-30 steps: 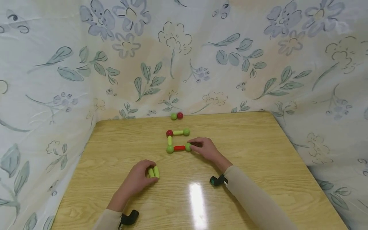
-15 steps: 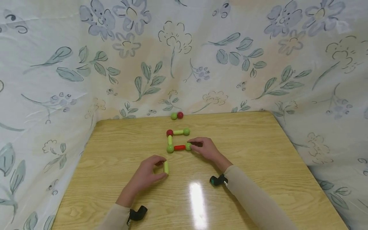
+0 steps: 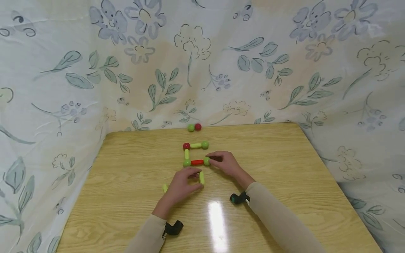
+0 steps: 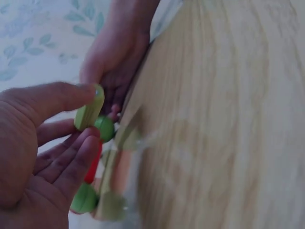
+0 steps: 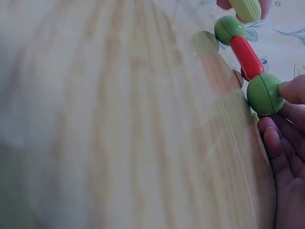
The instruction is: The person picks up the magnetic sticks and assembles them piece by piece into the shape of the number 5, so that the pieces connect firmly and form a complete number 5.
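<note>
My left hand (image 3: 181,184) pinches a yellow-green rod (image 3: 201,178) endwise between thumb and fingers, just in front of a three-sided ball-and-rod frame. My right hand (image 3: 228,163) grips the green ball (image 5: 265,94) at that frame's near right end, its thumb against the ball. From this ball a red rod (image 3: 197,162) runs left to another green ball (image 3: 187,163). A yellow-green rod (image 3: 186,154) goes back from there to a red ball (image 3: 186,146). One more yellow-green rod (image 3: 196,145) joins the red ball to a far green ball (image 3: 205,144).
Behind the left wrist lies a loose yellow-green rod (image 3: 165,188), partly hidden. A loose green ball (image 3: 191,127) and a dark red ball (image 3: 198,127) sit side by side at the wooden table's (image 3: 269,218) back edge, against a floral cloth (image 3: 202,70).
My left hand has picked up one of two yellow-green rods and carried it right, towards the frame's near side; the other rod stays behind. The right hand has kept its place on the green ball.
</note>
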The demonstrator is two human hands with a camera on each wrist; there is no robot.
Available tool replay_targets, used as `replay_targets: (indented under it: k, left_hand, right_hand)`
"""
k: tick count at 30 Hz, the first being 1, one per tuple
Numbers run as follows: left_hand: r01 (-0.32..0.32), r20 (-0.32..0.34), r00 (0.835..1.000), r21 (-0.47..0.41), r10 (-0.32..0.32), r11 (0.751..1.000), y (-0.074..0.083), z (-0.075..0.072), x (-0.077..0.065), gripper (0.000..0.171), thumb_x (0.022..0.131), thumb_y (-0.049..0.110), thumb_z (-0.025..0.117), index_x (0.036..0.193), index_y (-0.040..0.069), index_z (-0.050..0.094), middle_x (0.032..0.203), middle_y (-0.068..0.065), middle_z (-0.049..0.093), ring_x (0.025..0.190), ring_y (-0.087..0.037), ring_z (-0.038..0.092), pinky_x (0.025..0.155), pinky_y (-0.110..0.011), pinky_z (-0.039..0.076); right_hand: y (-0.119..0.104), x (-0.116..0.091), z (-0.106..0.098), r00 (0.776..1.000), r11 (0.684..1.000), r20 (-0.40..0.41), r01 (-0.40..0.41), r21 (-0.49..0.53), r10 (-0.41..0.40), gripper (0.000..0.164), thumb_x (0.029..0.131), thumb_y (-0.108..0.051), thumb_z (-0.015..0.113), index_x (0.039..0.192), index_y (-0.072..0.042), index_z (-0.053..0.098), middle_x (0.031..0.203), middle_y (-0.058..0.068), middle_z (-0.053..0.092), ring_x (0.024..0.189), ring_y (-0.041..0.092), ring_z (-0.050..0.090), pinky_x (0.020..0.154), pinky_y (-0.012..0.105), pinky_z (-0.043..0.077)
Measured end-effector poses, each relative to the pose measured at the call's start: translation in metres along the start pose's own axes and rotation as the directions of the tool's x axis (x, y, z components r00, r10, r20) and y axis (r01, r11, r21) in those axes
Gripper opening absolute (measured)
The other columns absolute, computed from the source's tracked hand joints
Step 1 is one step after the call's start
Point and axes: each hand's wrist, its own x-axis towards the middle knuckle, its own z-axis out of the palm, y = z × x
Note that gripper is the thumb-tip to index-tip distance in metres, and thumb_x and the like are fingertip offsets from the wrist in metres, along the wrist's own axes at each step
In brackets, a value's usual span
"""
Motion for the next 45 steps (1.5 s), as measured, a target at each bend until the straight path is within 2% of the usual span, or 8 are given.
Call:
replay_targets:
  k: [4,16,20,29,36,45]
  left_hand:
    - [0.03,-0.013,0.999,-0.011,-0.03,1.0,-0.001,0.01,0.004,0.046,0.091,0.009,0.089,0.133,0.002,0.073,0.123,-0.004,0.071,0.107,-0.019,0.07,0.097,-0.038,0.059]
    - [0.036,-0.05,0.998,-0.007,-0.036,0.999,-0.003,0.027,0.019,0.046,0.091,0.008,0.087,0.134,0.0,0.073,0.121,-0.006,0.069,0.104,-0.02,0.07,0.094,-0.036,0.06]
    - [0.036,-0.057,0.998,0.015,-0.035,0.999,-0.004,0.03,0.022,0.045,0.091,0.009,0.086,0.134,0.0,0.073,0.12,-0.006,0.068,0.104,-0.019,0.068,0.094,-0.035,0.06]
    - [0.016,-0.077,0.997,0.003,-0.016,1.0,-0.007,0.034,0.027,0.047,0.091,0.007,0.087,0.134,-0.005,0.071,0.122,-0.009,0.068,0.102,-0.02,0.069,0.092,-0.034,0.061]
    - [0.038,-0.083,0.996,-0.009,-0.038,0.999,-0.009,0.036,0.029,0.048,0.093,0.007,0.087,0.137,-0.003,0.071,0.124,-0.009,0.068,0.103,-0.018,0.07,0.092,-0.031,0.06]
    - [0.051,-0.101,0.994,0.021,-0.048,0.998,-0.007,0.037,0.031,0.05,0.092,0.008,0.086,0.139,-0.003,0.071,0.126,-0.01,0.067,0.101,-0.016,0.07,0.091,-0.031,0.06]
  right_hand:
    - [-0.001,0.001,0.001,1.0,1.0,-0.003,0.002,-0.001,-0.002,0.026,0.104,-0.025,0.077,0.129,-0.019,0.082,0.125,-0.005,0.077,0.115,0.016,0.069,0.099,0.041,0.056]
    - [0.0,0.001,0.001,1.0,1.0,-0.014,0.003,0.002,-0.003,0.024,0.104,-0.025,0.077,0.128,-0.02,0.082,0.12,-0.006,0.077,0.111,0.015,0.07,0.1,0.043,0.056]
    - [0.001,0.001,0.002,1.0,1.0,-0.012,0.011,0.003,-0.011,0.025,0.104,-0.025,0.077,0.128,-0.019,0.082,0.122,-0.005,0.077,0.113,0.015,0.07,0.1,0.043,0.056]
    - [0.001,0.001,0.001,1.0,1.0,-0.006,0.006,0.0,-0.006,0.025,0.105,-0.025,0.077,0.128,-0.019,0.081,0.123,-0.005,0.077,0.113,0.015,0.07,0.1,0.041,0.057]
    - [0.002,0.002,0.001,1.0,1.0,-0.009,0.026,0.008,-0.026,0.026,0.105,-0.025,0.077,0.129,-0.017,0.081,0.122,-0.004,0.077,0.112,0.015,0.07,0.099,0.042,0.057]
    - [0.001,0.001,0.0,1.0,1.0,-0.007,0.028,0.01,-0.028,0.026,0.105,-0.025,0.077,0.129,-0.016,0.081,0.12,-0.002,0.077,0.111,0.016,0.07,0.098,0.041,0.056]
